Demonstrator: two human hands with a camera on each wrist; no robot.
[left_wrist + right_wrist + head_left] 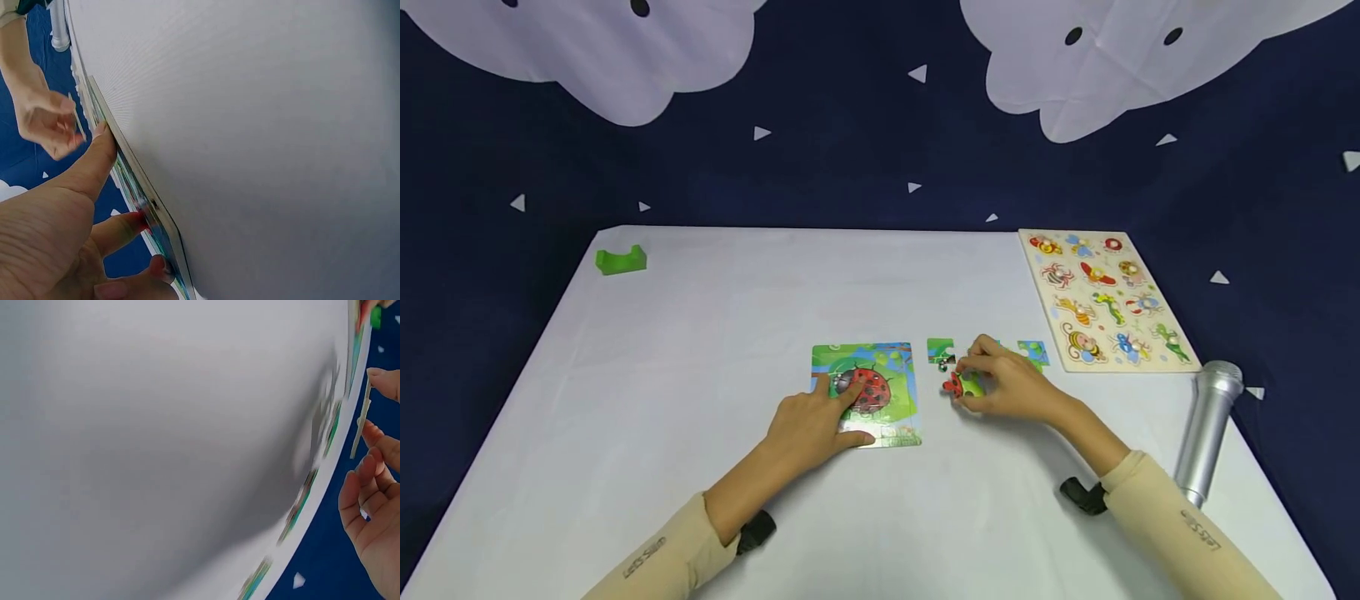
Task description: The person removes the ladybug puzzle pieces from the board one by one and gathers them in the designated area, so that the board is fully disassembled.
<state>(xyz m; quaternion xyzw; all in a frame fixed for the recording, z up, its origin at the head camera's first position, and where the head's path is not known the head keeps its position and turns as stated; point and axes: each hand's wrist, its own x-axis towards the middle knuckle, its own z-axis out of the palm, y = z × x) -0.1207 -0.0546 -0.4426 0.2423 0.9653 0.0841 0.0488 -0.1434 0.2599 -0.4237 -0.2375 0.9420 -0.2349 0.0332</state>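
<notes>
A: Item one?
B: Left sleeve: beige, dark lettering along the forearm.
A: Item two?
B: Right sleeve, nearer the right edge of the tabletop: beige, similarly lettered.
A: Fittings?
B: Left wrist piece, right wrist piece: both black, stubby.

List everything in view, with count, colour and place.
Flat table: one, white, foreground.
Square ladybug puzzle: one, green, blue and red, mid-table.
Loose flat pieces: at least three, mainly green and blue, right of puzzle.
Held flat piece: one, red and green, above table.
Rectangular wooden insect board: one, beige, far right.
Cylindrical microphone: one, silver, right edge.
Notched block: one, green, far left.
Backdrop: one, dark blue, behind table.
Cloud shapes: two, white, backdrop top.
Triangles: several, white, across backdrop.
Long sleeves: two, beige, frame bottom.
Wrist devices: two, black, beside sleeves.
Left hand: one, bare, touching puzzle.
Right hand: one, bare, pinching held piece.
</notes>
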